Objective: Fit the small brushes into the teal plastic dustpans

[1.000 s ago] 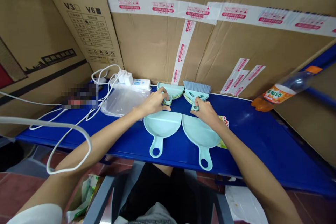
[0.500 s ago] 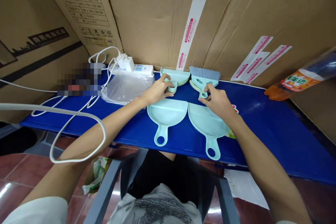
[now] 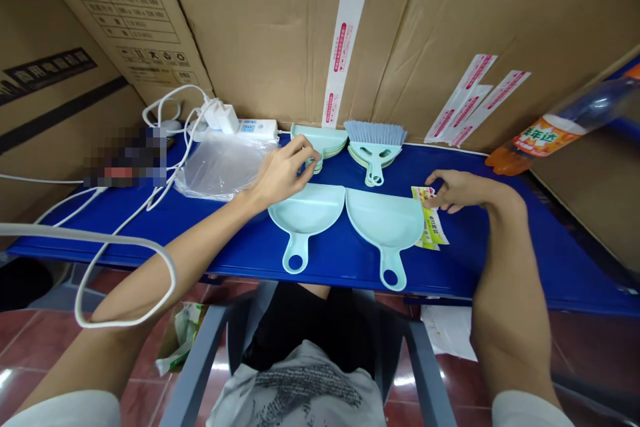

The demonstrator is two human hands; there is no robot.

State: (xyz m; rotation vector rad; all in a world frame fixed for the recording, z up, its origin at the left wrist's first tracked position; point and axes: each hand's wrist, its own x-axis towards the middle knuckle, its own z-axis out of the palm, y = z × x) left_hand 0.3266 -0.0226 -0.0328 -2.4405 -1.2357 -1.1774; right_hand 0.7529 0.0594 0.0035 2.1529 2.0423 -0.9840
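Two pale green dustpans lie side by side on the blue table (image 3: 505, 260), the left dustpan (image 3: 306, 210) and the right dustpan (image 3: 386, 220), handles toward me. Behind them a stack of dustpans (image 3: 324, 139) leans near the cardboard, and a small brush (image 3: 375, 141) rests on another stack. My left hand (image 3: 281, 172) has its fingertips closed around the handles of the left stack. My right hand (image 3: 463, 188) rests to the right of the dustpans, fingertips touching yellow-green paper labels (image 3: 433, 227) that lie flat on the table.
Large cardboard boxes (image 3: 280, 33) wall in the back and left. A clear plastic bag (image 3: 220, 167), a white power strip (image 3: 255, 127) and white cables (image 3: 125, 247) occupy the table's left. An orange drink bottle (image 3: 550, 133) lies at the right. A grey chair frame (image 3: 200, 360) is below.
My right hand has let go of the brush handle and moved right onto the paper labels. My left hand stays at the stacked dustpan handles. The camera tilted down slightly.
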